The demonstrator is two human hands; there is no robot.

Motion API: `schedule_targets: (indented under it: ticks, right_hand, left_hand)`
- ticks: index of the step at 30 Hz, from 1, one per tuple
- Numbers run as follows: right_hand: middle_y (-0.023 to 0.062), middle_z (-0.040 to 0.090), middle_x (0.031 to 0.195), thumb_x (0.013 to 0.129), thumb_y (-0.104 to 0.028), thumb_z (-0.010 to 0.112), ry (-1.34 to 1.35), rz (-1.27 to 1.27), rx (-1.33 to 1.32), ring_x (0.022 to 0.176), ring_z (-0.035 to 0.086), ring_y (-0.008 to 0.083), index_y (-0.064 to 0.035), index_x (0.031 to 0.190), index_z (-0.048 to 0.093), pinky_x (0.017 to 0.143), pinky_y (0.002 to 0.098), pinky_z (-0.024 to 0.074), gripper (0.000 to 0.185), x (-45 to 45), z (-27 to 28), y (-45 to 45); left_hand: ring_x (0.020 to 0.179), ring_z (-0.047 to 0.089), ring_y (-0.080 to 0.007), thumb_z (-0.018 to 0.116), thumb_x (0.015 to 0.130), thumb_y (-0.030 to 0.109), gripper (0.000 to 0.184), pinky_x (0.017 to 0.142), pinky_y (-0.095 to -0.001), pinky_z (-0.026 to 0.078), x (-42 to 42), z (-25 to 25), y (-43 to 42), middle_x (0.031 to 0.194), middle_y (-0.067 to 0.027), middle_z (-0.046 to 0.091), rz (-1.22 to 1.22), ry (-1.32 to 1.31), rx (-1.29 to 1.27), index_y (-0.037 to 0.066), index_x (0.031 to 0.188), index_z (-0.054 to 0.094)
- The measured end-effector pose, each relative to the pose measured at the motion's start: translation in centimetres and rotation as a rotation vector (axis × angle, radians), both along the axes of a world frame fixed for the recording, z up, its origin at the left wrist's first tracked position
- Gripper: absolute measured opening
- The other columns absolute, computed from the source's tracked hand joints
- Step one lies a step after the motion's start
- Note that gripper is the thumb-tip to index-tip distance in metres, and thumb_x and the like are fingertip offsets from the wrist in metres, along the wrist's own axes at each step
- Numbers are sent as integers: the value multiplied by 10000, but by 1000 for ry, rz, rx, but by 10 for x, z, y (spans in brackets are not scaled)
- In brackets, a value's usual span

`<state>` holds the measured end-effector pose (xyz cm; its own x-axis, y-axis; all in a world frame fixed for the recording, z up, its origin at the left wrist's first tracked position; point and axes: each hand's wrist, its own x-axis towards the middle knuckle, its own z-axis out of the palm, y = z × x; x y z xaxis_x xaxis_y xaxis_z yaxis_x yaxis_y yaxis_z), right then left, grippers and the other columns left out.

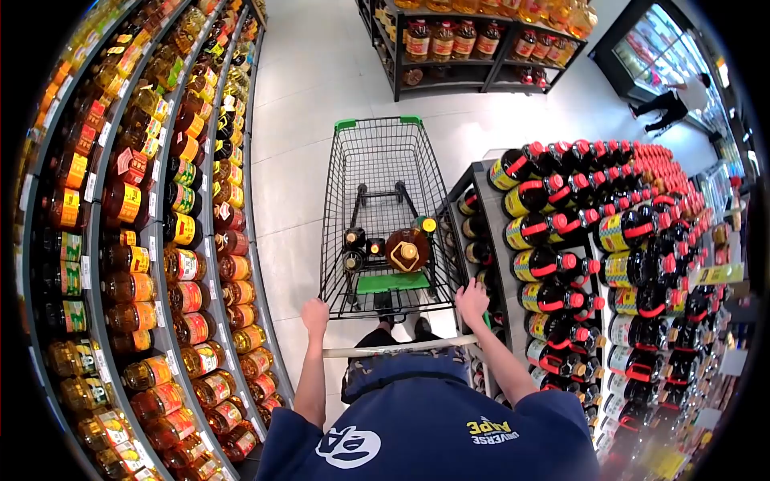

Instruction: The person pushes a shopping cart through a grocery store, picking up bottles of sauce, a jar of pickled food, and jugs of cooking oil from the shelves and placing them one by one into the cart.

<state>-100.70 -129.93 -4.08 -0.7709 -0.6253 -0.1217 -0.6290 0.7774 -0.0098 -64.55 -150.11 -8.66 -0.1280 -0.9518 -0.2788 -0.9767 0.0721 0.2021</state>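
A black wire shopping cart (385, 132) with green corners stands in front of me. My left hand (315, 313) is closed around its near left corner. On the near right corner, my right hand (473, 302) is curled, its fingers partly visible. Between my forearms runs the beige handle bar (401, 349). Inside the basket, a large brown oil jug (407, 252) with a looped handle sits at the near right. Beside it are a yellow-topped container (427, 225) and several dark bottles (353, 238). A green panel (393, 282) lies at the basket's near end.
Shelves of oil bottles (188, 264) line the left side. On the right, close to the cart, stands a display of dark red-capped bottles (545, 264). Another bottle rack (481, 74) is ahead. Pale floor (297, 104) runs forward; a person (678, 100) walks at the far right.
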Motion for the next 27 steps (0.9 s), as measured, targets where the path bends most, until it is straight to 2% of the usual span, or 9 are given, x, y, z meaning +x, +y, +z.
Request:
schedule_targets:
  ticks: [3,6,9,21,27]
  right_hand:
    - [175,602,950,809,-278,553,-1,-16,15,854,612,350,-35,1003,515,662,449,517,313,0,0,-14]
    - [167,602,881,812,-292,541,35,-18,-12,824,616,350,-31,959,527,654,454,519,299,1,-1,-28]
    - [166,609,922,811,-284,548,28,-23,15,840,618,336,-36,986,523,657,439,516,305,0,-1,-42]
    - [159,617,860,790,-277,546,67,-55,-7,811,620,326,-34,939,547,643,428,515,285,-8,-10,-95]
    - [157,627,868,809,-296,545,80,-57,-12,758,632,330,-39,967,543,628,434,516,301,-25,-13,-121]
  left_hand:
    - [685,638,-402,523,703,137,210,671,-467,523,-1,-8,-17,710,-239,635,12,8,5,11,707,691]
    - [691,641,-401,527,696,135,211,677,-468,524,-3,-10,-37,704,-243,634,13,21,16,9,711,695]
    - [693,644,-402,527,696,138,218,681,-470,525,-5,-13,-54,712,-248,636,24,33,16,5,722,698]
    - [714,637,-416,530,697,145,227,686,-481,517,-23,-20,-123,749,-251,642,-16,53,26,-21,733,681]
    - [758,640,-376,539,702,166,228,704,-444,518,-44,-21,-154,801,-227,648,-22,-9,59,-4,733,689]
